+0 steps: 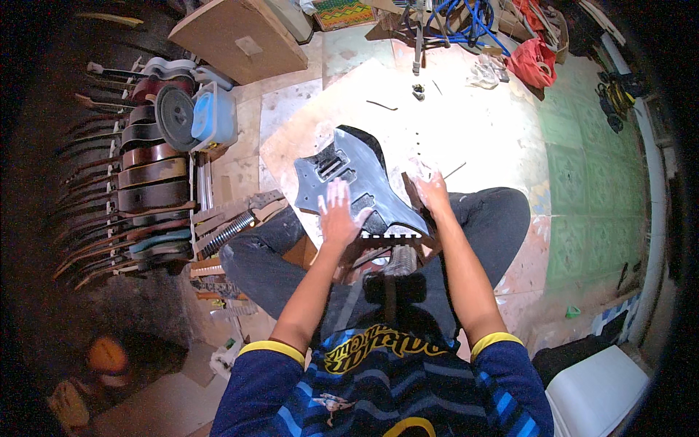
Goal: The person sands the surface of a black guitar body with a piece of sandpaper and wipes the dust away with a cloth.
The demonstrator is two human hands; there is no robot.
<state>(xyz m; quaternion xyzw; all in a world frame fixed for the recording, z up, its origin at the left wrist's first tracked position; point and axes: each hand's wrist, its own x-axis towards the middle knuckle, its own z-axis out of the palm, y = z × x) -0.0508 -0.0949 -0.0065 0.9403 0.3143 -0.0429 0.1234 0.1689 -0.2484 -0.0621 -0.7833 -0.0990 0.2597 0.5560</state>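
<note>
A grey electric guitar body point(373, 175) with dark cut-outs and a black edge lies at a slant in front of my crossed legs. My left hand point(338, 215) rests flat on its near left part, fingers spread and dusted with white powder. Just off the body's right side is my right hand point(434, 194), its fingers whitened too and drawn together. A thin brown piece point(410, 191) shows at the inner side of that hand, seemingly between the fingers; its kind is unclear. Part of the body's near edge is hidden behind my left hand.
A pale, brightly lit board point(480, 138) lies beneath the work, with a small dark object point(418, 92) on it. Several guitars point(156, 175) stand racked at left, beside a clear tub point(226, 116). Blue cable point(473, 25) and a red bag point(531, 64) are at the back.
</note>
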